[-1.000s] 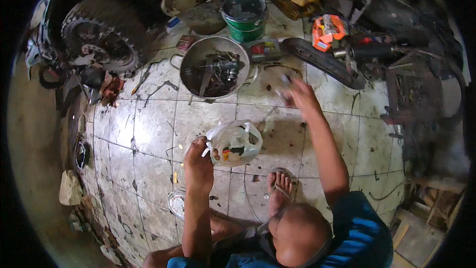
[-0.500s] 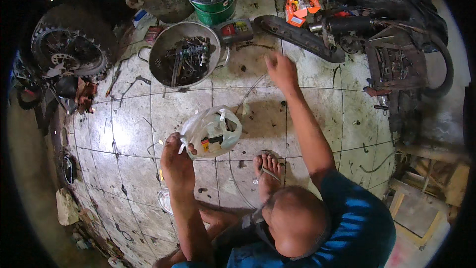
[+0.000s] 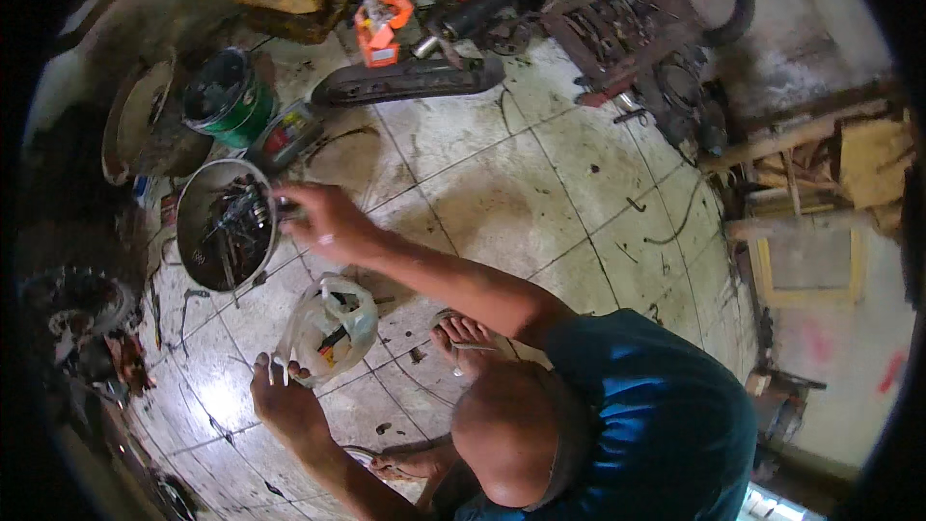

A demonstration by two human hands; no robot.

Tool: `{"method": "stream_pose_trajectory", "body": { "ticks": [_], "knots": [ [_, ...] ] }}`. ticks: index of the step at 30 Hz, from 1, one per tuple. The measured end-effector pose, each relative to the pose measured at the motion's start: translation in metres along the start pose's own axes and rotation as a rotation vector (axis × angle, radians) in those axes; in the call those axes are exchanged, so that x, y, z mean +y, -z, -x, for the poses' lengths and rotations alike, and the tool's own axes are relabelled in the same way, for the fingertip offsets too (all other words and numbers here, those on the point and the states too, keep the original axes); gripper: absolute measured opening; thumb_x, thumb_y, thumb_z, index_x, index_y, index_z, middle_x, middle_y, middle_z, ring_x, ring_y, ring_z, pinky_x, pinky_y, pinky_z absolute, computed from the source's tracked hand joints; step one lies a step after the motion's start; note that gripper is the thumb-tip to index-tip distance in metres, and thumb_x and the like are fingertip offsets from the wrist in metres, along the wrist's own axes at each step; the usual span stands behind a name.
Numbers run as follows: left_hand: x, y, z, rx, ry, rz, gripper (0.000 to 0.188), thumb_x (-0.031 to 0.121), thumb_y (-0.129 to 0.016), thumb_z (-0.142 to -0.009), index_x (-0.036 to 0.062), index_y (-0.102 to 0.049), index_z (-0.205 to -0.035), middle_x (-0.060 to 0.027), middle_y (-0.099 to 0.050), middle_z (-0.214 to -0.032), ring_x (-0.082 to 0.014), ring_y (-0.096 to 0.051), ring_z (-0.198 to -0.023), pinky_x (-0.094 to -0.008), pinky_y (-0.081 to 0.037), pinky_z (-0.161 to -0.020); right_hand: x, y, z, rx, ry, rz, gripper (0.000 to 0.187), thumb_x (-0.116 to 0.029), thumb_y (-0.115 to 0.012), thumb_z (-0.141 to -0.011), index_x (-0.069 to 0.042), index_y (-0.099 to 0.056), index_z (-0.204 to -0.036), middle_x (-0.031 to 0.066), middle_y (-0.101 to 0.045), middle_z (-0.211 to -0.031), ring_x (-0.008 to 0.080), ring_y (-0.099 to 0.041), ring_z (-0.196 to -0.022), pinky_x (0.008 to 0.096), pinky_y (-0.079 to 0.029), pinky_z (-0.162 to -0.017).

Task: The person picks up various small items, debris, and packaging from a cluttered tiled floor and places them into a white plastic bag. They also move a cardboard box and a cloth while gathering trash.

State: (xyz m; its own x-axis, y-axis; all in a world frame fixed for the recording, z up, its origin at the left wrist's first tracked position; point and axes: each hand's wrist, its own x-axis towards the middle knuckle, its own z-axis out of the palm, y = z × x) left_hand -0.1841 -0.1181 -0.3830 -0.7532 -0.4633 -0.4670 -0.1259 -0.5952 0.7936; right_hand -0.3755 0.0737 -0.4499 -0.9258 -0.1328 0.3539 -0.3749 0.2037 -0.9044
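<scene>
My left hand (image 3: 289,405) is closed on the gathered top of a white translucent plastic bag (image 3: 359,320), low over the tiled floor. Small pieces, one black and one yellow, show inside the bag. Farther ahead, my right hand (image 3: 323,220) reaches the near-right rim of a round metal pot (image 3: 196,275) with small holes in its wall. Its fingers are curled at the pot's side handle, which they mostly cover. A jumble of dark metal tools and parts (image 3: 236,222) fills the pot.
Behind the pot stand a green bucket (image 3: 253,114) and a wide basin (image 3: 130,125). A long dark cover (image 3: 410,84) and an orange box (image 3: 382,27) lie at the back. Metal scraps and a crate of parts (image 3: 622,34) are at back right; a spoked wheel (image 3: 77,309) stands left.
The view has swung to the right. My right hand has moved left from over bare floor to the pot's handle. My left hand keeps hold of the bag.
</scene>
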Motion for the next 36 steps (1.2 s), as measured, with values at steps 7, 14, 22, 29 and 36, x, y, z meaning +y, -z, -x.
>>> {"method": "stream_pose_trajectory", "body": {
  "ticks": [7, 14, 22, 29, 36],
  "knots": [
    [0.019, 0.002, 0.008, -0.063, 0.047, -0.02, 0.027, 0.031, -0.064, -0.095, 0.0088, -0.065, -0.111, -0.0026, -0.06, -0.108, -0.0199, -0.054, -0.091, -0.0321, -0.045, -0.08, -0.016, 0.018, 0.028, -0.052, 0.033, 0.131, 0.049, -0.02, -0.066, -0.09, -0.006, -0.054, -0.136, 0.0227, -0.064, -0.115, 0.0387, -0.065, -0.101, 0.0447, -0.054, -0.085],
    [0.019, 0.008, 0.004, -0.151, 0.023, -0.036, 0.03, 0.031, -0.063, -0.096, 0.0065, -0.065, -0.113, -0.0042, -0.062, -0.115, -0.0203, -0.056, -0.094, -0.0339, -0.047, -0.081, 0.116, 0.129, 0.227, 0.053, -0.449, 0.472, 0.031, -0.021, -0.065, -0.092, -0.004, -0.066, -0.117, 0.0176, -0.07, -0.109, 0.0337, -0.069, -0.093, 0.0418, -0.053, -0.086],
    [0.03, -0.005, -0.004, -0.17, 0.101, -0.061, 0.034, 0.029, -0.066, -0.094, 0.0038, -0.06, -0.117, -0.0078, -0.055, -0.117, -0.0197, -0.055, -0.096, -0.0332, -0.049, -0.086, 0.149, 0.383, 0.344, 0.507, -0.951, 1.234, 0.033, -0.021, -0.056, -0.091, -0.008, -0.062, -0.121, 0.0186, -0.065, -0.109, 0.0376, -0.067, -0.094, 0.0476, -0.057, -0.081],
    [0.03, -0.021, -0.004, -0.19, 0.072, -0.067, 0.037, 0.028, -0.063, -0.097, 0.0017, -0.055, -0.121, -0.0105, -0.053, -0.114, -0.0205, -0.054, -0.095, -0.0338, -0.05, -0.086, 0.15, 0.457, 0.355, 0.282, -1.125, 1.406, 0.029, -0.022, -0.057, -0.091, -0.006, -0.063, -0.114, 0.0174, -0.065, -0.109, 0.0364, -0.065, -0.103, 0.0486, -0.057, -0.084],
    [0.012, -0.031, -0.001, -0.145, 0.112, -0.055, 0.035, 0.027, -0.059, -0.099, 0.0019, -0.053, -0.123, -0.0106, -0.055, -0.105, -0.0205, -0.056, -0.087, -0.033, -0.05, -0.08, 0.166, 0.347, 0.298, 0.338, -0.778, 0.655, 0.023, -0.015, -0.069, -0.087, -0.001, -0.069, -0.106, 0.0152, -0.072, -0.1, 0.0259, -0.072, -0.087, 0.0381, -0.056, -0.08]
  ]
}}
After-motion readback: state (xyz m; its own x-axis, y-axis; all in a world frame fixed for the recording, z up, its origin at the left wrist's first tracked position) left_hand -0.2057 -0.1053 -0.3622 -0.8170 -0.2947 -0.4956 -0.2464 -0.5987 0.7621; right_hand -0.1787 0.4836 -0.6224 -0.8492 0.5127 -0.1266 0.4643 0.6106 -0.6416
